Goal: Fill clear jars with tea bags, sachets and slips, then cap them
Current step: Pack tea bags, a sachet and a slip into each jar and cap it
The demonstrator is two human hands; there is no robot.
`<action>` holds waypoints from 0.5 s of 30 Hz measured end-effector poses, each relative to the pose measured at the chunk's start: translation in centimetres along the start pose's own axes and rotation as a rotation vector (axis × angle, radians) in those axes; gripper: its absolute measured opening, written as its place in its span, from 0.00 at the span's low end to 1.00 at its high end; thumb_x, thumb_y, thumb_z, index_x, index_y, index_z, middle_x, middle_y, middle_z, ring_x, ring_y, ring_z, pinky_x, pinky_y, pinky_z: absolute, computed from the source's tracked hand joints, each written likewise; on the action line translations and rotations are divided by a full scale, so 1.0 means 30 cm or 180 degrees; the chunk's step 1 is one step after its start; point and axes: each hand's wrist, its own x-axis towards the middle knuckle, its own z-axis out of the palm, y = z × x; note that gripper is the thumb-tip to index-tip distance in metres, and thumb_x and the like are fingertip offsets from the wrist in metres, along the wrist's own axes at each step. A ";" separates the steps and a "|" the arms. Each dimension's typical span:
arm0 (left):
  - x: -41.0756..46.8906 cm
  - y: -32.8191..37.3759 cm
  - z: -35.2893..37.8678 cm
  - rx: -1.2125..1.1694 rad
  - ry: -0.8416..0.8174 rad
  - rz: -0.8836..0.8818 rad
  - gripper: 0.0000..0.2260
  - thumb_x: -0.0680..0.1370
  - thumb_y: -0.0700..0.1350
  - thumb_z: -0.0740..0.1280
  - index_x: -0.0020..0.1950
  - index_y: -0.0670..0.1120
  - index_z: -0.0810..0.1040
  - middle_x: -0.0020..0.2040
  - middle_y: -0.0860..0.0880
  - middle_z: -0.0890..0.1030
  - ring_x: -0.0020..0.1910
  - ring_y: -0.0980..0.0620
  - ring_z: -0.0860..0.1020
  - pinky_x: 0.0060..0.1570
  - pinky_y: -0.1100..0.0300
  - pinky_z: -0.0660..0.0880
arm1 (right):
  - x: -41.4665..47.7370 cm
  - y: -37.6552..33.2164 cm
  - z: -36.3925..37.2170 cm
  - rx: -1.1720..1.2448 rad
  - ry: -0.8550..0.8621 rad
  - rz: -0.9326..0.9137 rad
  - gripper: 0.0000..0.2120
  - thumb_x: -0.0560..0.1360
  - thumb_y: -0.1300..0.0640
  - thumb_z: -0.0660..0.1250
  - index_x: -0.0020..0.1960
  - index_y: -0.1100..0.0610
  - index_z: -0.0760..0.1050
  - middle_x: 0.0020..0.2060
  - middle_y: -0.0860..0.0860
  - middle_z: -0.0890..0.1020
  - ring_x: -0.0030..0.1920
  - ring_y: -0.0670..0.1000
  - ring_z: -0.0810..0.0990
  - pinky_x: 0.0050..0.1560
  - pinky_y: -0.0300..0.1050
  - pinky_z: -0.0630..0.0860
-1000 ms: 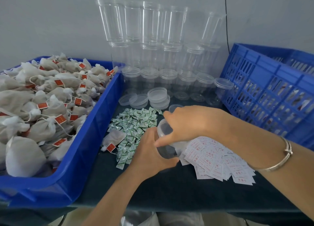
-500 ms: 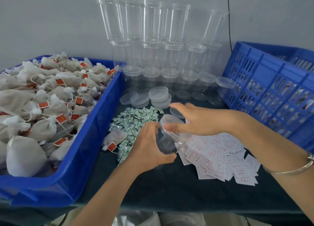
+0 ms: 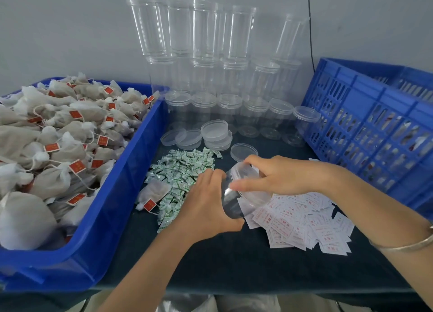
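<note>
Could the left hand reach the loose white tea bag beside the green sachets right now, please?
Probably, once freed: the left hand grips the clear plastic jar, but the loose white tea bag lies uncovered nearby.

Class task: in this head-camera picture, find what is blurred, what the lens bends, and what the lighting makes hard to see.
Head view: the right hand is motion-smeared at its fingers; the stacked jars lean outward, wide-lens distortion; the held jar shows mostly by faint glints; light is soft, shadows weak.

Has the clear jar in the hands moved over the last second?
Yes. The jar has tilted right, toward the slips pile; it now overlaps the pile's left edge.
</note>
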 end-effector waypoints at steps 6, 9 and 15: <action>-0.001 0.002 0.004 0.0108 0.0024 0.0140 0.33 0.61 0.56 0.78 0.58 0.50 0.65 0.52 0.56 0.64 0.52 0.55 0.65 0.48 0.60 0.68 | -0.016 0.025 -0.004 0.0207 0.0080 -0.0400 0.32 0.59 0.30 0.72 0.58 0.38 0.65 0.48 0.47 0.79 0.44 0.49 0.81 0.48 0.53 0.82; 0.000 0.001 0.013 0.0100 0.0049 0.0199 0.33 0.60 0.57 0.78 0.58 0.51 0.65 0.51 0.56 0.64 0.51 0.56 0.65 0.47 0.61 0.68 | -0.018 0.023 0.012 0.0211 0.0143 -0.0605 0.30 0.63 0.36 0.76 0.58 0.39 0.66 0.50 0.47 0.79 0.47 0.50 0.80 0.51 0.56 0.81; -0.013 -0.064 0.007 -0.0799 0.0003 -0.0352 0.32 0.58 0.57 0.78 0.55 0.62 0.63 0.56 0.60 0.67 0.57 0.58 0.70 0.58 0.56 0.74 | -0.125 0.091 -0.136 0.0402 0.0904 -0.0724 0.37 0.56 0.30 0.75 0.61 0.31 0.64 0.51 0.34 0.76 0.49 0.43 0.81 0.50 0.49 0.83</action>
